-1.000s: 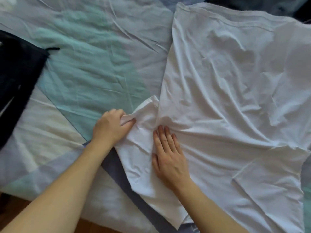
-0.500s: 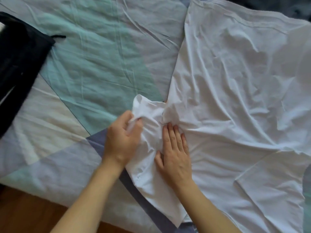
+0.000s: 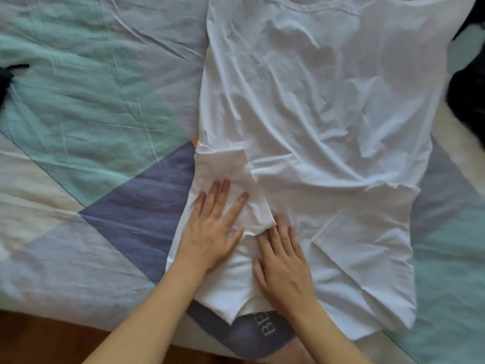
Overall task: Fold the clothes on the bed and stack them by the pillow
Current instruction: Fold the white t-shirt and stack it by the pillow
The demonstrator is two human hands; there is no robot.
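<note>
Bedding fills the view: a bedsheet (image 3: 105, 106) in teal, grey, cream and slate-blue panels, with a strip of wooden floor (image 3: 39, 340) along the near edge. Nearest, white lettering (image 3: 268, 325) is printed on a slate-blue panel, partly covered by cloth. Just beyond, the left hand (image 3: 210, 229) lies flat, fingers spread, pressing down the folded-in sleeve (image 3: 228, 179) of a white T-shirt (image 3: 315, 114). The right hand (image 3: 284, 266) lies palm down beside it on the shirt, fingers extended and loosely apart; neither hand grips anything. The shirt lies spread across the sheet, wrinkled, its other sleeve (image 3: 367, 240) also folded inward. Farther off, dark garments sit at the left edge (image 3: 5, 80) and the right edge (image 3: 467, 101). No containers are visible.
</note>
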